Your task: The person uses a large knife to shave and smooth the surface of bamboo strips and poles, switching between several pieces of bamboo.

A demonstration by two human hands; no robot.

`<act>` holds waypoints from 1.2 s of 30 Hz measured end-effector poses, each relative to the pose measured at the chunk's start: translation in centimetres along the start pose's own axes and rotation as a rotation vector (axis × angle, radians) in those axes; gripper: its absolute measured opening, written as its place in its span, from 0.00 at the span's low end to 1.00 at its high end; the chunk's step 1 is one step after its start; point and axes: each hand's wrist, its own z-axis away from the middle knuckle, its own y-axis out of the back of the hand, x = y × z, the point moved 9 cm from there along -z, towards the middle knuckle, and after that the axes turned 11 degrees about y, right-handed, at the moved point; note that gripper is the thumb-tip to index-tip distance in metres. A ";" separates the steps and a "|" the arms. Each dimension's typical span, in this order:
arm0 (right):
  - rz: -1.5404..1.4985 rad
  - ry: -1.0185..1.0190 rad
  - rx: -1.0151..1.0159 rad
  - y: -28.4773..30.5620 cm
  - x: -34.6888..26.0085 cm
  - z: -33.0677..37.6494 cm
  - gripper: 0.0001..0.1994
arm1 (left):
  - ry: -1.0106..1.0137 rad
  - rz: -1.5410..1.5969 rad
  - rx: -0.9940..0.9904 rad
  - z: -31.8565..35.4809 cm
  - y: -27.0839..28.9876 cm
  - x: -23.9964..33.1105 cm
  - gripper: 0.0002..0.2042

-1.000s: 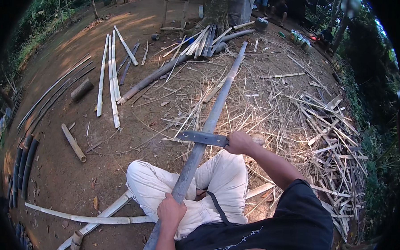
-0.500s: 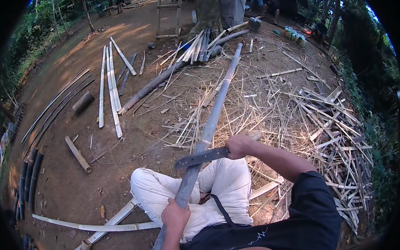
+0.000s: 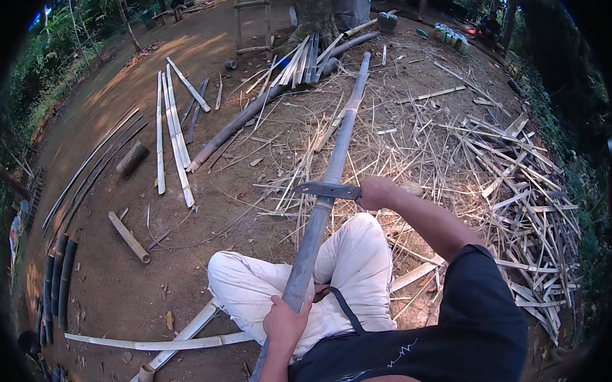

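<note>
A long grey bamboo pole [image 3: 312,233] runs from beside my lap, across my crossed legs, and out over the ground ahead. My left hand [image 3: 285,321] is wrapped round its near part. In my right hand [image 3: 377,192] is the handle of a machete [image 3: 326,189], my fingers closed on it. The broad dark blade lies across the pole beside a pale ring at a node, beyond my knees. The handle is mostly hidden by my fist.
Split bamboo strips [image 3: 517,182] make a tangled heap on the right, with thin shavings [image 3: 400,159] scattered ahead. Cut strips [image 3: 175,135] and a short bamboo piece [image 3: 128,237] lie left. Another bamboo pole [image 3: 235,126] rests near the tree [image 3: 315,13]. People sit at the far right.
My right hand has pushed the machete forward along the pole, away from my lap, to the pale node. My left hand still grips the pole; the whole view has shifted slightly.
</note>
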 end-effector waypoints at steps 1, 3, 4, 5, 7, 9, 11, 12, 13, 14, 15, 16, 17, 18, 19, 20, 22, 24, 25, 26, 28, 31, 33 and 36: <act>0.033 0.099 -0.016 0.9 -2.2 0.3 0.17 | 0.006 -0.005 0.008 -0.4 0.5 -0.1 0.39; 0.116 0.291 -0.080 -0.2 -6.6 2.1 0.17 | 0.025 0.018 0.012 -0.6 0.5 -1.1 0.39; 0.154 0.368 -0.093 -1.2 -7.9 2.9 0.16 | 0.011 0.029 0.005 -1.0 0.1 -1.5 0.38; 0.193 0.446 -0.107 -2.1 -9.2 3.5 0.16 | -0.003 0.042 -0.002 -1.6 -0.2 -1.8 0.38; 0.181 0.459 -0.042 -2.9 -9.4 3.4 0.14 | -0.031 0.132 -0.140 -2.3 -1.5 -2.3 0.35; 0.131 0.431 0.105 -2.7 -9.4 3.6 0.14 | -0.042 0.238 -0.353 -3.0 -3.0 -3.2 0.31; 0.118 0.420 0.159 -2.6 -9.9 4.5 0.14 | -0.051 0.376 -0.629 -3.5 -3.9 -3.1 0.27; 0.105 0.401 0.174 -2.8 -10.3 5.3 0.14 | -0.075 0.534 -0.769 -3.0 -4.1 -2.5 0.26; 0.092 0.385 0.188 -2.7 -10.7 6.0 0.14 | -0.096 0.694 -0.907 -2.3 -3.9 -1.7 0.25; 0.021 0.365 0.167 -2.7 -11.1 6.3 0.13 | -0.118 0.856 -1.044 -1.6 -3.5 -0.8 0.24; 0.007 0.372 0.141 -2.4 -11.6 6.5 0.13 | -0.076 0.946 -1.101 -1.5 -3.4 -0.5 0.23; -0.013 0.376 0.097 -2.6 -12.2 7.2 0.13 | -0.018 1.039 -1.171 -0.8 -3.7 -0.6 0.22; -0.033 0.381 0.053 -3.0 -12.6 7.5 0.12 | 0.043 1.134 -1.236 -0.2 -4.0 -0.6 0.21; 0.002 0.358 0.045 -3.3 -11.7 6.8 0.11 | 0.082 1.180 -1.318 -0.3 -4.5 -0.1 0.19; 0.053 0.359 0.101 -3.9 -10.2 6.0 0.10 | 0.155 1.236 -1.402 -0.4 -5.5 -0.1 0.17; 0.076 0.321 0.124 -3.4 -8.7 5.3 0.10 | 0.265 1.306 -1.485 0.6 -6.6 -0.6 0.15; 0.072 0.105 0.106 -3.9 -3.7 3.6 0.09 | 0.237 1.232 -1.454 1.0 -6.8 0.1 0.13; -0.046 0.064 0.122 -3.9 -2.3 3.3 0.11 | 0.263 1.230 -1.403 1.0 -6.3 0.4 0.15; -0.039 0.086 0.128 -4.0 -3.6 3.8 0.11 | 0.271 1.190 -1.359 0.8 -5.8 0.2 0.16; -0.026 0.108 0.137 -3.9 -5.1 4.5 0.11 | 0.271 1.151 -1.318 0.5 -5.5 0.2 0.17; -0.005 0.216 0.112 -5.0 -7.7 5.2 0.11 | 0.236 1.039 -1.208 0.2 -5.2 -0.2 0.23; 0.126 0.289 0.180 -5.5 -7.3 4.9 0.09 | 0.198 0.924 -1.121 0.5 -5.0 -0.3 0.22; 0.004 0.018 0.198 -5.3 -2.6 3.3 0.09 | 0.208 0.950 -1.148 0.7 -5.0 -0.7 0.22; -0.014 0.085 0.193 -4.6 -5.3 4.1 0.08 | 0.220 0.925 -1.111 0.2 -4.8 -1.1 0.21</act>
